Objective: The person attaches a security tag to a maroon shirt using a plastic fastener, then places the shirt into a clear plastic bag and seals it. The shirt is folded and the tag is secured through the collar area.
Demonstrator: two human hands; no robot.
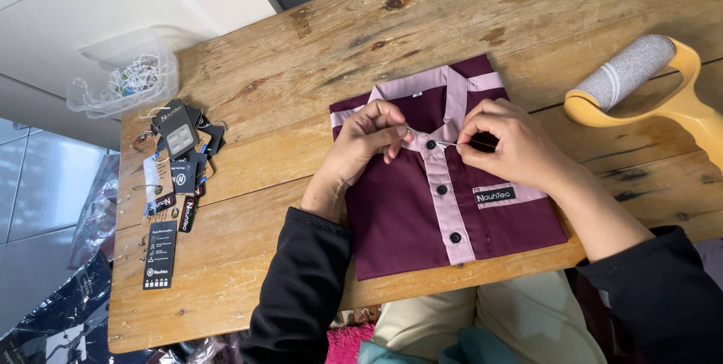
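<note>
Both the left hand [370, 132] and right hand [503, 140] pinch a thin pin [439, 142] at the top button of the soft, light folded shirt [422, 221], best held by its stiffer collar.

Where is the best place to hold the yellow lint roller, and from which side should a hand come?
Probably by the yellow handle, coming from the table's right edge. The lint roller lies flat, its grey roll pointing away toward the upper right; the handle runs off the picture's right edge, free of the folded shirt.
</note>
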